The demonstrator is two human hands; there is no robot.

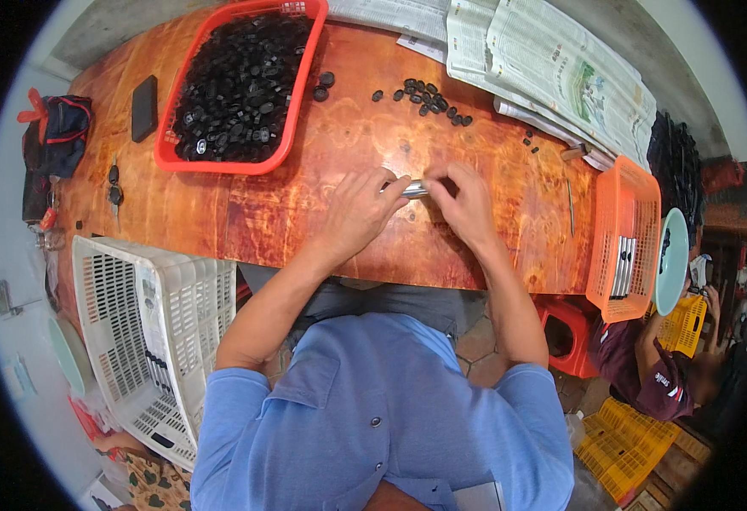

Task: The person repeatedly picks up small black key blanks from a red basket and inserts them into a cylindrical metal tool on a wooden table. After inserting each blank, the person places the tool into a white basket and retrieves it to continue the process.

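Observation:
Between my two hands a short shiny metal tube (415, 189) lies roughly level above the wooden table. My left hand (365, 207) grips its left end with thumb and fingers. At the right end, the fingers of my right hand (462, 197) pinch the tube, and they partly cover that end. Beyond my hands, small black oval plastic parts (434, 99) are scattered on the tabletop (296, 211). A red plastic basket (220, 167) heaped with small black plastic parts stands at the far left.
At right, an orange basket (603, 255) holds several metal tubes (623, 268), beside a pale green basin (673, 262). A white crate (156, 255) stands at left. Newspapers (558, 64) cover the back edge. A thin rod (570, 205) and keys (115, 191) lie on the table. Another person (648, 364) sits at right.

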